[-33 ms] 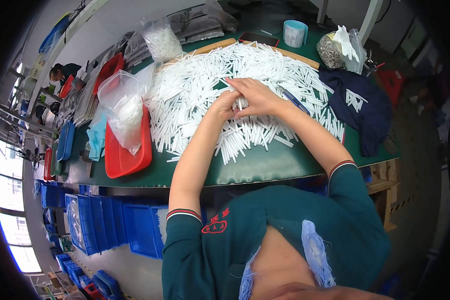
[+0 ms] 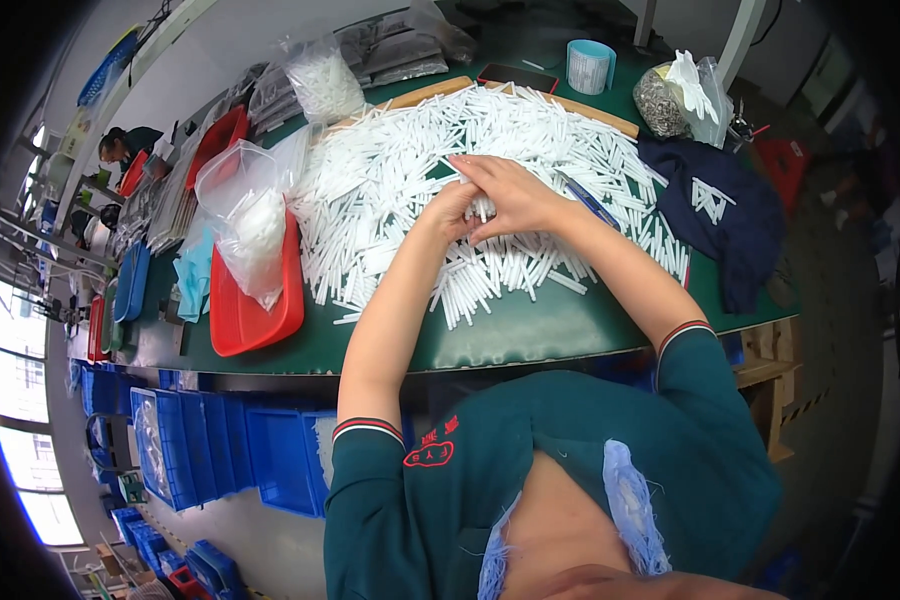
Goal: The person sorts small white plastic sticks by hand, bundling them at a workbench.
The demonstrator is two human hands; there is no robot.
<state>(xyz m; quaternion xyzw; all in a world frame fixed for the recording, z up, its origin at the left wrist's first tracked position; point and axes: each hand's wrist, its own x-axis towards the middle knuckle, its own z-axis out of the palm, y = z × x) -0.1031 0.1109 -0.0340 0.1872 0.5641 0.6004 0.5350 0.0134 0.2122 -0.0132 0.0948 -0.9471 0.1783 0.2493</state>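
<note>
White sticks (image 2: 482, 208) held between left hand (image 2: 450, 210) and right hand (image 2: 516, 196), both curled narrow.

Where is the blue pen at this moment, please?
In the head view, the blue pen lies right of centre among the white sticks, close beside the right forearm and just right of the right hand.

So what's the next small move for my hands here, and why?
Perhaps gently square up the bunch of white sticks: your left hand and right hand are cupped around it, while loose sticks lie at many angles about them.
</note>
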